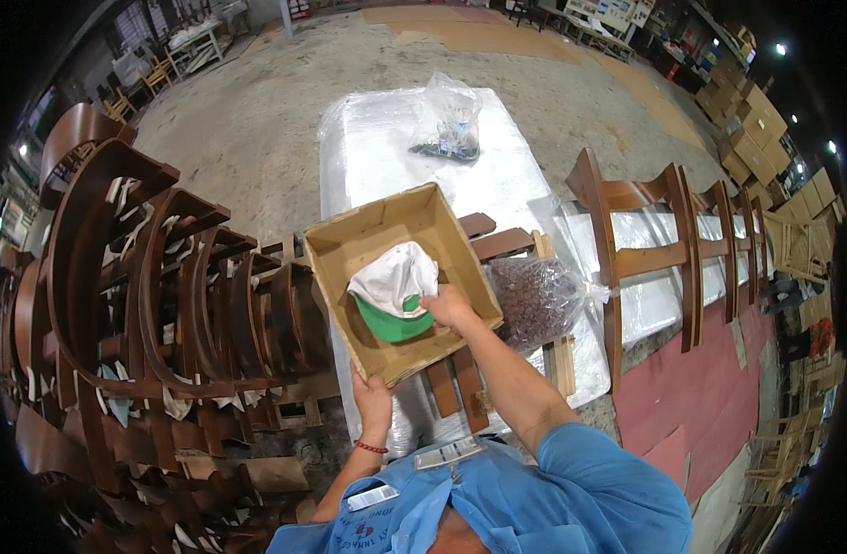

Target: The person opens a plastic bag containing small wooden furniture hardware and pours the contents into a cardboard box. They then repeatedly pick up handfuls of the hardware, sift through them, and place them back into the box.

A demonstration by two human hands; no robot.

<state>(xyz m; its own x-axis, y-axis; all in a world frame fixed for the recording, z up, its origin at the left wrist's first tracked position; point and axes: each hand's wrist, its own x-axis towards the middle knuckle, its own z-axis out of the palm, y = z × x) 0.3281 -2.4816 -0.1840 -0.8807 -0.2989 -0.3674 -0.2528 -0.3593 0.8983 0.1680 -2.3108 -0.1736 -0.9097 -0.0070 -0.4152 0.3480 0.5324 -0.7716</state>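
Left hand [372,399]: it grips the near edge of the cardboard box [349,245] from below, fingers closed on the rim.
Right hand [449,307]: it reaches into the box and its fingers are closed on the cap [393,280].
Cap: white on top with a green brim. It sits inside the box, near the middle, with the brim toward the person.
Cardboard box: brown, open at the top, and shallow. It is tilted and held up over the counter [368,152].
Counter: long and wrapped in shiny clear plastic. It runs away from the person.
Bag of brown bits [534,297]: a clear plastic bag full of small dark brown pieces. It lies on the counter just beside the box, on the right.
Far bag [448,120]: another clear bag with a few dark things at the bottom. It stands on the far part of the counter, well apart from the box.
Curved wood parts [156,286]: many dark brown bent pieces stacked in rows on the left.
Chair backs [672,240]: brown wooden frames standing in a row on the right of the counter.
Shirt [534,499]: blue, at the bottom edge.
Floor [257,111]: grey concrete.
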